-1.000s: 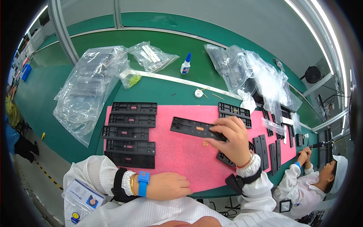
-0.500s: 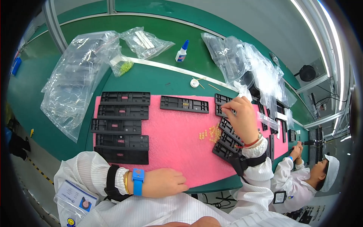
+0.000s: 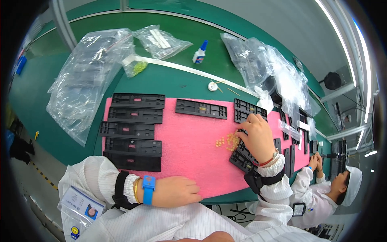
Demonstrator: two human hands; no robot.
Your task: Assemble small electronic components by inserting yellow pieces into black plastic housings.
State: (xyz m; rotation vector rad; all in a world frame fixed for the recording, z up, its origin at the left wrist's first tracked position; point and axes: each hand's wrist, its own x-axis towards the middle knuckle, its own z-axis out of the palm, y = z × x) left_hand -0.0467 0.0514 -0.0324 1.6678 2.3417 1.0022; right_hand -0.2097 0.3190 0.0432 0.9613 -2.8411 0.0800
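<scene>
My left hand lies palm down at the near edge of the pink mat, fingers stretched loosely to the right, holding nothing visible. My right hand is bent over the right part of the mat, its thumb and fingertips pinched together at a scatter of small yellow pieces. Whatever is between those fingertips is too small to make out. Under and beside this hand are black ribbed plastic housings, partly covered by it. Just beyond it lies another black housing with a small yellow piece in it.
Black housings form a column at the left; a single one lies mid-mat. Behind are a blue-capped glue bottle, a small white pot with wooden sticks, and clear plastic bags. A co-worker sits at the right.
My right hand has come nearer, from the black housing at the mat's far right down to the yellow pieces. My left hand stays in place. The whole view has shifted slightly.
</scene>
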